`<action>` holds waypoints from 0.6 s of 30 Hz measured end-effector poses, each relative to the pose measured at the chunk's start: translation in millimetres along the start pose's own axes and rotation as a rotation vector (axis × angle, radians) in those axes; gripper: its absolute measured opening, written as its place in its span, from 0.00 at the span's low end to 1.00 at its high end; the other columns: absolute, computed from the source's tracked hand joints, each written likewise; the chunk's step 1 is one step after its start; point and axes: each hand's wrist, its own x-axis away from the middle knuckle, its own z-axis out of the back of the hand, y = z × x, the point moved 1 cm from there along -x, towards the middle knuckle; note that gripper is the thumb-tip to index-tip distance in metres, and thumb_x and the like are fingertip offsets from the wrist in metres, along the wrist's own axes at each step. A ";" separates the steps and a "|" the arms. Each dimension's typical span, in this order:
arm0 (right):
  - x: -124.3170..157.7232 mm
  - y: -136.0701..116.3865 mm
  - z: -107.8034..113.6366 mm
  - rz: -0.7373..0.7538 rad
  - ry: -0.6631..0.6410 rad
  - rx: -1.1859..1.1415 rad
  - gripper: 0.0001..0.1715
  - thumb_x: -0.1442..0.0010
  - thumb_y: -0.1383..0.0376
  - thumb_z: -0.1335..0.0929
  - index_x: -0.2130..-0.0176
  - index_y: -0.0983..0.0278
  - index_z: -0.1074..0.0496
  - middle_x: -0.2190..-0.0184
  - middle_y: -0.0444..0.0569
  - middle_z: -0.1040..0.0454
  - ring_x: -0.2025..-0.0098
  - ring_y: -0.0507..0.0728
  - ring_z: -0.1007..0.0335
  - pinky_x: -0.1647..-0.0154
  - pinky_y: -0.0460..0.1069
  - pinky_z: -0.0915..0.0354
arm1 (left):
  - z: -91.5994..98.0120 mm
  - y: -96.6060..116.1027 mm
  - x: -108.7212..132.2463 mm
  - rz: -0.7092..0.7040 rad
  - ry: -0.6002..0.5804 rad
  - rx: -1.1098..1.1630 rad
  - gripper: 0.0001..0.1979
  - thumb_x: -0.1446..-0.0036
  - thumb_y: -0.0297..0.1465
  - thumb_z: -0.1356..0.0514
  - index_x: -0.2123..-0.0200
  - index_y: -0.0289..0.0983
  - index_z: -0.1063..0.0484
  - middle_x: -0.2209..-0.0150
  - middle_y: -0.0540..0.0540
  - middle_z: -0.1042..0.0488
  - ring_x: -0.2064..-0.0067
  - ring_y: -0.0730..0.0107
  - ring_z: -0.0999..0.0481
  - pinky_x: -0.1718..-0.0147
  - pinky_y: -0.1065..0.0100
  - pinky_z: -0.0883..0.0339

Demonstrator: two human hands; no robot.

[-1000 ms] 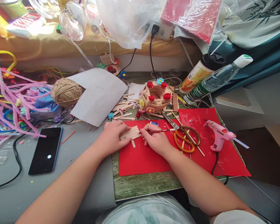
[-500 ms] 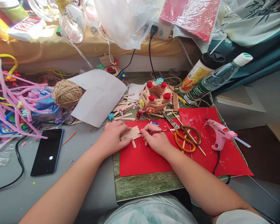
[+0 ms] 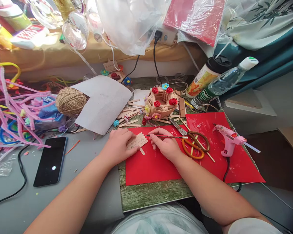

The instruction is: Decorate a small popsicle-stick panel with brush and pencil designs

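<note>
Wooden sticks [image 3: 138,141] between the hands [image 3: 118,144]

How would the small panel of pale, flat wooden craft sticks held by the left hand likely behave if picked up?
The pale wooden craft-stick panel would probably feel light, as it looks thin. Being wood, it should stay fairly stiff lengthwise. It might flex or split along its visible seams; how it is joined cannot be seen.

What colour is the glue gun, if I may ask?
The glue gun is pink; see head view.
</note>
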 end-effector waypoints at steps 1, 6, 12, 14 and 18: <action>0.8 -4.8 1.1 0.014 0.001 0.013 0.18 0.34 0.49 0.28 0.58 0.60 0.25 0.70 0.44 0.24 0.77 0.52 0.31 0.75 0.48 0.34 | 0.1 1.7 0.4 0.001 0.006 -0.020 0.16 0.38 0.46 0.36 0.55 0.43 0.26 0.57 0.46 0.23 0.52 0.56 0.26 0.53 0.55 0.42; 19.1 -32.8 4.5 0.109 0.052 0.148 0.11 0.33 0.57 0.28 0.55 0.60 0.24 0.64 0.47 0.22 0.69 0.54 0.25 0.65 0.50 0.29 | 1.0 8.6 3.0 -0.009 0.022 -0.058 0.18 0.38 0.45 0.35 0.49 0.44 0.26 0.56 0.46 0.22 0.50 0.54 0.25 0.53 0.55 0.41; 38.7 -5.7 -11.7 0.129 0.007 0.172 0.08 0.31 0.60 0.31 0.54 0.60 0.27 0.62 0.48 0.22 0.65 0.55 0.25 0.62 0.50 0.28 | -1.5 7.1 3.8 -0.004 0.028 -0.046 0.17 0.39 0.45 0.35 0.51 0.44 0.24 0.55 0.45 0.22 0.50 0.54 0.25 0.52 0.55 0.40; 38.4 5.1 -16.5 0.145 0.009 0.195 0.06 0.31 0.61 0.32 0.56 0.60 0.27 0.63 0.47 0.23 0.65 0.55 0.26 0.62 0.50 0.29 | -2.4 6.3 3.1 -0.005 0.022 -0.031 0.17 0.38 0.46 0.36 0.50 0.44 0.24 0.55 0.45 0.22 0.50 0.53 0.25 0.52 0.55 0.40; 35.6 6.9 -20.5 0.190 -0.005 0.284 0.05 0.30 0.62 0.33 0.58 0.59 0.27 0.63 0.47 0.24 0.62 0.57 0.26 0.58 0.51 0.30 | -3.7 5.7 1.6 -0.003 0.015 -0.010 0.17 0.38 0.46 0.36 0.51 0.44 0.24 0.55 0.44 0.22 0.50 0.53 0.25 0.52 0.55 0.40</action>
